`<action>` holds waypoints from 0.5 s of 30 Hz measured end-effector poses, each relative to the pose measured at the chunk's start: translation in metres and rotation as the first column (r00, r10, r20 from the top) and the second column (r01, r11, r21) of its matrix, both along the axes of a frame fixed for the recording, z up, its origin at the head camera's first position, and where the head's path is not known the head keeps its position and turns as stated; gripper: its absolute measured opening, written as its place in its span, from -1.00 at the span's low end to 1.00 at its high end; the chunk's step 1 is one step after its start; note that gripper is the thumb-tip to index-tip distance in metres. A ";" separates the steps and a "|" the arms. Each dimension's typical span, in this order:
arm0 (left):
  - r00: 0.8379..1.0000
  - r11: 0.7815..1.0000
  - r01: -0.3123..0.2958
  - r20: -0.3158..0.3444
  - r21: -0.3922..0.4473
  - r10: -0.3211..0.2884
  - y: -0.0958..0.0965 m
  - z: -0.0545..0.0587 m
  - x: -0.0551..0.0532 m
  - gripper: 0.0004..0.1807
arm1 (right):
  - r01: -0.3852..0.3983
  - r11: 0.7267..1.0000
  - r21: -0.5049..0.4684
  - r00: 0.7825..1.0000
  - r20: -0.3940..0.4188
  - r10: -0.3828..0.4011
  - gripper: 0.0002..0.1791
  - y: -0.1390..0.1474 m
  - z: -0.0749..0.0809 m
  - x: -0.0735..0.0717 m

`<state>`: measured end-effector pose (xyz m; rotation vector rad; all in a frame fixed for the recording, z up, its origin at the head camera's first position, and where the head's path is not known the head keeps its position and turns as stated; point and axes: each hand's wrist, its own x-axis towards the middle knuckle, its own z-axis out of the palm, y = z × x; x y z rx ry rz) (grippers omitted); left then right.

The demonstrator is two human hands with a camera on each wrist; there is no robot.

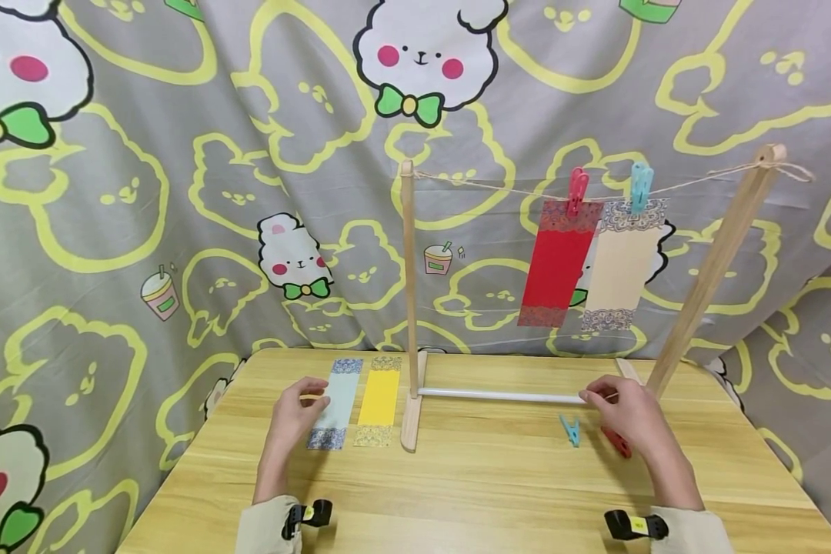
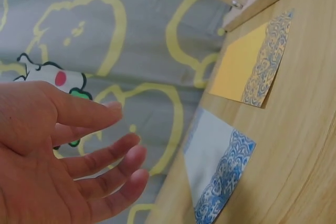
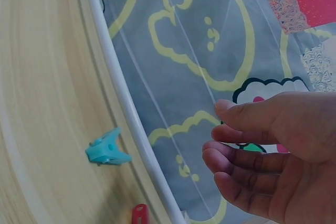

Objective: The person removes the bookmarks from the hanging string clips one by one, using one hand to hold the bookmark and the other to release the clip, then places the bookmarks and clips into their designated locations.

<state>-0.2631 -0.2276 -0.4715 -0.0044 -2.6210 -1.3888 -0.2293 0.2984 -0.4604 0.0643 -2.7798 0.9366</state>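
While left hand [image 1: 296,409] flanks card [image 1: 342,394] edge, right hand [image 1: 626,409] — room between

kinda loud grey cloth [image 1: 215,108] hanging at the back, yellow doodly outlines [image 1: 173,78] all over, white cartoon critters [image 1: 422,27] with green bows [image 1: 426,106], pink drink cups [image 1: 160,296], light wood-grain desk [image 1: 485,492]

left sleeve [image 1: 266,531] and right sleeve [image 1: 692,533] are both plain cream; each sleeve's got a chunky black wrist camera [image 1: 323,512] at its inner edge; yellow sticker [image 1: 639,525] too, with tiny dark print
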 end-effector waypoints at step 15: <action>0.999 0.998 0.038 -0.027 0.048 -0.037 0.014 0.007 -0.003 -0.75 | 0.004 1.000 0.026 0.998 -0.063 -0.003 -0.75 -0.004 0.019 0.006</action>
